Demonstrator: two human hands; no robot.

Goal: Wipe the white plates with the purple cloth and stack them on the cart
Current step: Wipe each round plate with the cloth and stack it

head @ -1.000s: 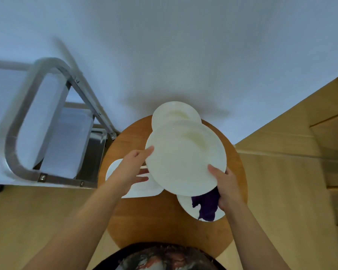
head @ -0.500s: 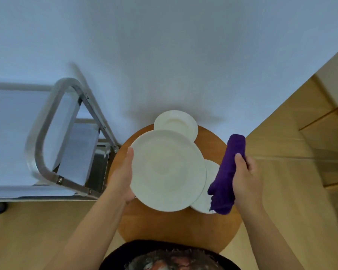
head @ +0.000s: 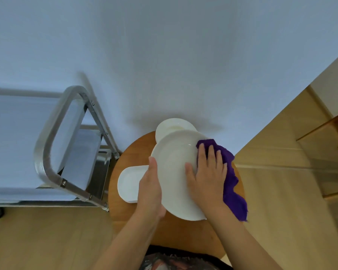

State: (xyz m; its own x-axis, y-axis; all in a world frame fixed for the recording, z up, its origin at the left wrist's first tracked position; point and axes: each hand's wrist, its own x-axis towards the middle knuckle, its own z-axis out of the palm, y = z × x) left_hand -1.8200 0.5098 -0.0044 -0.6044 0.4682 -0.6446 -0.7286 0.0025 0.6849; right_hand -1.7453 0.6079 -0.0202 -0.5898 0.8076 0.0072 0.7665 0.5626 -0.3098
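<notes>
Large white plate (head: pixel 174 172) held above round wooden table (head: pixel 125 162). Left hand (head: pixel 149 189) grips its nine-o'clock rim; right hand (head: pixel 207 172), fingers flat, presses purple cloth (head: pixel 232 184) at three. Likely glazed, slick, breakable: hold the rim.

We are counting three white dishes: one large round plate (head: pixel 174 172), one smaller round plate (head: pixel 173 126), one oblong dish (head: pixel 128 180). One purple cloth (head: pixel 230 182), one cart (head: pixel 53 152), one round table (head: pixel 129 152), two hands.

Round wooden table (head: pixel 129 164) stands against a pale wall (head: pixel 164 55) — light wood floor (head: pixel 37 240) beneath, wooden cabinetry (head: pixel 320 137) at right.
</notes>
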